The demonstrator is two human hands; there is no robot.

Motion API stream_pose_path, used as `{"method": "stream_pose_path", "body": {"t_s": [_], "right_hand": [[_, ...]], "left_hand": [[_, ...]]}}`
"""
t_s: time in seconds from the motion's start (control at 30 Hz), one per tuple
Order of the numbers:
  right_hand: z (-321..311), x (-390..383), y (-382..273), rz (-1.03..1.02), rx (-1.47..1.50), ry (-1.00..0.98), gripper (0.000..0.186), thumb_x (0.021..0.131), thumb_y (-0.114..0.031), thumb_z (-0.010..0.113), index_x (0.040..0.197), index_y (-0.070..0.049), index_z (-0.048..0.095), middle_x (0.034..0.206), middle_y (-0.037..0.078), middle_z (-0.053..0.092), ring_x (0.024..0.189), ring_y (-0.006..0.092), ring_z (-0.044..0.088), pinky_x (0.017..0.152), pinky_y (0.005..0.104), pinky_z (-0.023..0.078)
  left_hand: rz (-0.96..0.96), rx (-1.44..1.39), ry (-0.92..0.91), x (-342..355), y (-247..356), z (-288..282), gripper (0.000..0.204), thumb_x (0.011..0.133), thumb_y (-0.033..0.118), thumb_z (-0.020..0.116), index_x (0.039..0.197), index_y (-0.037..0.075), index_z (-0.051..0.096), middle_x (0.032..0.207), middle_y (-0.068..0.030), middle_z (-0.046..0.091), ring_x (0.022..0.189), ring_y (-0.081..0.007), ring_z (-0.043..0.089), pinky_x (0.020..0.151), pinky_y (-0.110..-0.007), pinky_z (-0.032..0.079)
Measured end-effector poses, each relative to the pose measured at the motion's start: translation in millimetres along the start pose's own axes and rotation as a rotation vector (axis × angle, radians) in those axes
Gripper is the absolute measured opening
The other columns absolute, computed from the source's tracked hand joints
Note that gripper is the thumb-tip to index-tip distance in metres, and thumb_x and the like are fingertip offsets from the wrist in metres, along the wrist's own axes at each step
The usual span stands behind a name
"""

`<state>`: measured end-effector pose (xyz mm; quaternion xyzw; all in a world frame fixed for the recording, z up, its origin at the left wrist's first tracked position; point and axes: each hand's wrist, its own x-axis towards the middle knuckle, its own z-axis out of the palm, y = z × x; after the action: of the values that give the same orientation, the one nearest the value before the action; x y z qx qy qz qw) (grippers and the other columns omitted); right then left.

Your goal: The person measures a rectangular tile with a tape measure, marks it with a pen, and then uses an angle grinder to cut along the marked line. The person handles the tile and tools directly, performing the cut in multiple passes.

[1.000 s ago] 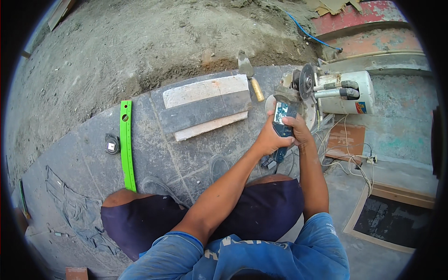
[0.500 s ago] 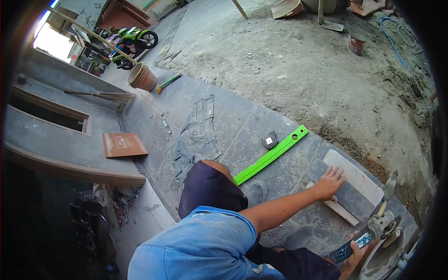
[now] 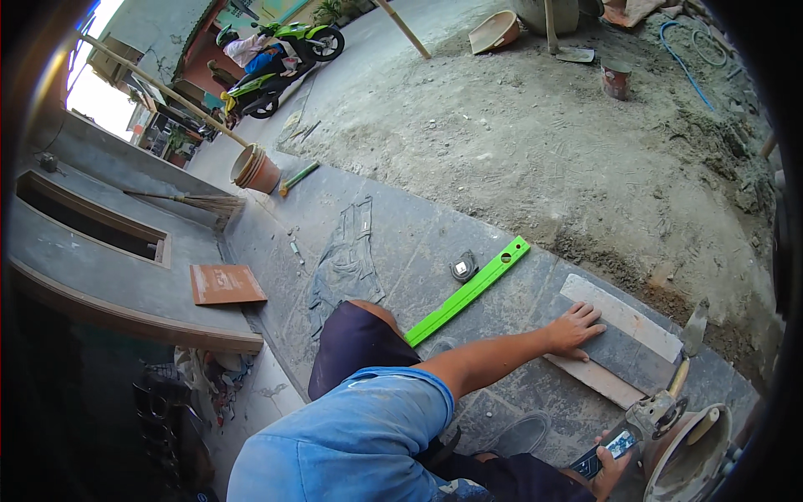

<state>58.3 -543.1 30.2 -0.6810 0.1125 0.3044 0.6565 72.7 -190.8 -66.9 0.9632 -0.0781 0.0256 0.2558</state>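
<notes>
My left hand (image 3: 575, 331) lies palm down on a dark grey tile (image 3: 629, 358), its fingers spread near the tile's left end. A pale strip (image 3: 621, 318) runs along the tile's far side, and a second pale strip (image 3: 595, 381) along its near side. Low on the right, my right hand (image 3: 609, 471) is wrapped round the body of an angle grinder (image 3: 648, 412). The grinder's head is close to the tile's near right corner. Just past it lies a trowel (image 3: 696, 328) with a yellowish handle. A round bowl-like container (image 3: 721, 435) stands beside the grinder.
A green spirit level (image 3: 468, 291) and a tape measure (image 3: 463, 267) lie left of the tile. Grey trousers (image 3: 347, 255), a hammer (image 3: 299, 179) and stacked buckets (image 3: 257, 170) are farther left. Sandy ground borders the paving. Someone on a green motorbike (image 3: 288, 38) is at the back.
The view has shifted a little to the right and up. My right hand has brought the grinder slightly left, nearer the tile. The motorbike at the back has moved right; my left hand stays on the tile.
</notes>
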Motion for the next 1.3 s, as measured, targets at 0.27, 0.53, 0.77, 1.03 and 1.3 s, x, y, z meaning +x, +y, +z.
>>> {"method": "stream_pose_path", "body": {"t_s": [0.27, 0.53, 0.77, 1.03, 1.3], "right_hand": [[-3, -11, -15, 0.019, 0.186, 0.034, 0.061, 0.063, -0.005, 0.080, 0.118, 0.001, 0.054, 0.102, 0.014, 0.067, 0.089, 0.0237, 0.070, 0.082, 0.0354, 0.058], [27, 19, -33, -0.052, 0.184, -0.098, 0.070, 0.065, -0.006, 0.087, 0.126, -0.001, 0.051, 0.103, 0.011, 0.068, 0.090, 0.0196, 0.070, 0.079, 0.0330, 0.059], [51, 44, -49, -0.239, -0.024, -0.150, 0.069, 0.063, -0.017, 0.085, 0.121, 0.003, 0.054, 0.104, 0.012, 0.066, 0.096, 0.0218, 0.065, 0.083, 0.0336, 0.052], [95, 29, -66, -0.123, -0.532, -0.015, 0.101, 0.061, -0.033, 0.085, 0.141, 0.002, 0.034, 0.119, 0.029, 0.064, 0.109, 0.0445, 0.064, 0.094, 0.0469, 0.051], [68, 13, -58, -0.301, -0.202, -0.165, 0.085, 0.055, -0.027, 0.089, 0.125, 0.002, 0.051, 0.105, 0.020, 0.069, 0.098, 0.0356, 0.068, 0.087, 0.0402, 0.054]], "left_hand": [[0.059, -0.045, 0.000, 76, 22, 21, 0.079, 0.070, 0.045, 0.083, 0.133, 0.010, 0.053, 0.135, -0.0204, 0.047, 0.132, -0.0417, 0.039, 0.114, -0.053, 0.029], [-0.036, -0.062, 0.125, 53, 51, 12, 0.066, 0.079, 0.038, 0.079, 0.132, 0.008, 0.053, 0.131, -0.0190, 0.051, 0.129, -0.0384, 0.043, 0.113, -0.052, 0.031], [-0.484, -1.812, -0.267, 36, 138, 10, 0.051, 0.086, 0.030, 0.079, 0.120, 0.000, 0.057, 0.107, -0.0086, 0.066, 0.096, -0.0174, 0.064, 0.084, -0.035, 0.053], [-0.641, -1.657, 0.057, 60, 130, -45, 0.041, 0.091, 0.024, 0.071, 0.117, -0.004, 0.056, 0.107, -0.0174, 0.068, 0.097, -0.0264, 0.069, 0.084, -0.041, 0.060], [-0.350, -2.188, -0.167, 38, 150, -51, 0.082, 0.086, 0.058, 0.070, 0.140, 0.002, 0.045, 0.126, -0.0180, 0.061, 0.116, -0.0336, 0.061, 0.101, -0.050, 0.049]]}}
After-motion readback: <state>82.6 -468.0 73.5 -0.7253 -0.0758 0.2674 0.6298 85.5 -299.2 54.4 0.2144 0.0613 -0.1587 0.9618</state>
